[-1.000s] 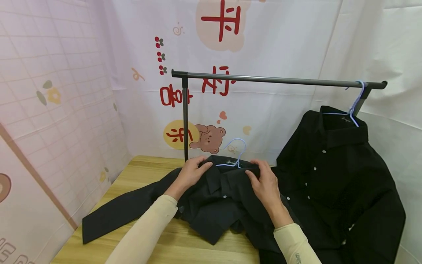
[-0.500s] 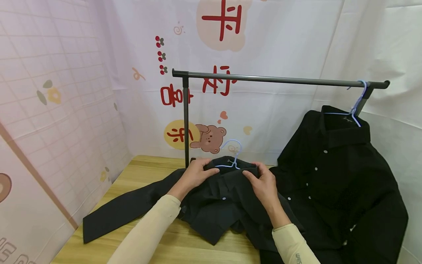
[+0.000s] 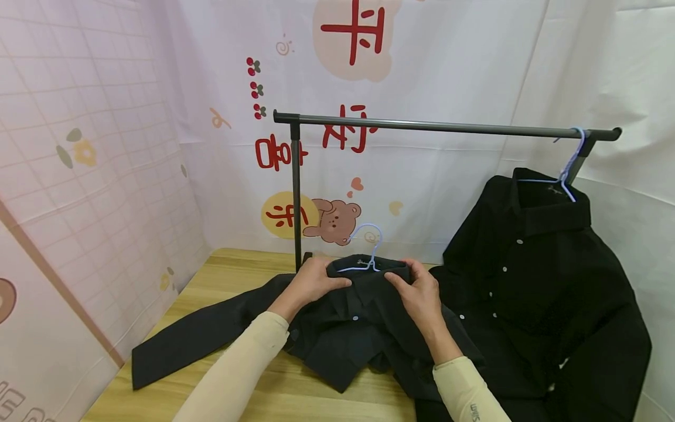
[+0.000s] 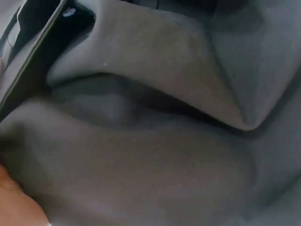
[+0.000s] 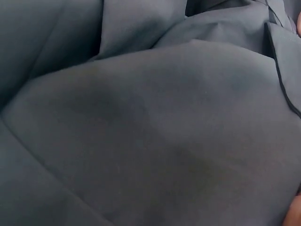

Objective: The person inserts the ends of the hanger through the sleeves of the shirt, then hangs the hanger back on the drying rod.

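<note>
A black button-up shirt (image 3: 337,346) lies crumpled on the wooden table, one sleeve stretched out to the left. Inside its collar (image 3: 369,281) sits a light blue wire hanger (image 3: 373,252), the hook standing up above the neck opening. My left hand (image 3: 315,281) grips the collar's left side, thumb in front and fingers behind. On the opposite side my right hand (image 3: 422,290) pinches the collar between thumb and fingers. Both wrist views are filled by dark shirt cloth (image 4: 141,165), with only bits of skin at their edges. The hanger's lower part is hidden inside the shirt.
A dark metal clothes rack (image 3: 432,125) stands behind the hands. At its right end a second black shirt (image 3: 548,281) hangs on another blue hanger (image 3: 572,158). The wooden table (image 3: 311,387) shows at front and left; a printed white curtain (image 3: 448,70) hangs behind.
The hanger hook has shifted slightly left and down. The collar has been drawn up and spread around the hanger, its inside now showing more; both hands have moved slightly with it.
</note>
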The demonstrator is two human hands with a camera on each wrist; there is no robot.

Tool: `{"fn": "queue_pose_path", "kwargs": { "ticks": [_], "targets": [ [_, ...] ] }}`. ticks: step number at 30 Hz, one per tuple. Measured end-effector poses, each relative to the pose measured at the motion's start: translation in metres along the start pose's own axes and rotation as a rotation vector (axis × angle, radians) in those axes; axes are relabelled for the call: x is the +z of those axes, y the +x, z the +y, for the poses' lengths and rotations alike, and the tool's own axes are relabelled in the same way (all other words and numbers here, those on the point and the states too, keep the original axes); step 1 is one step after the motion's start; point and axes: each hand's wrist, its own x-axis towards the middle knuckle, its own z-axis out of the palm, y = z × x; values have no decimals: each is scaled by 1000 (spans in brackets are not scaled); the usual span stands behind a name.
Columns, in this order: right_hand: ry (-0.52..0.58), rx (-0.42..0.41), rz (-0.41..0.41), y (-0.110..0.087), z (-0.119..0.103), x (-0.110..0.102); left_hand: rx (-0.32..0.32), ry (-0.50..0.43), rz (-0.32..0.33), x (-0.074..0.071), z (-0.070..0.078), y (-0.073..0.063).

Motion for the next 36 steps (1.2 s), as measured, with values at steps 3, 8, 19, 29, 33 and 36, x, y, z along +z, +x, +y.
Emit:
{"fn": "queue_pose_path", "kwargs": {
  "ticks": [3, 8, 19, 29, 33, 36],
  "targets": [
    [-23, -10, 2, 0, 1, 0, -16, 0, 14, -3, 0, 0],
    [-43, -22, 2, 0, 2, -1, -53, 15, 47, -6, 2, 0],
    [-1, 21, 102, 2, 1, -1, 16, 136, 127, -1, 1, -7],
    [-2, 34, 10, -1, -2, -2, -28, 110, 104, -2, -2, -3],
    [-56, 60, -48, -1, 0, -6, -61, 88, 103, -10, -4, -2],
    [-104, 94, -99, -1, 8, -11, -73, 85, 145, -20, -7, -2]
  ]
}}
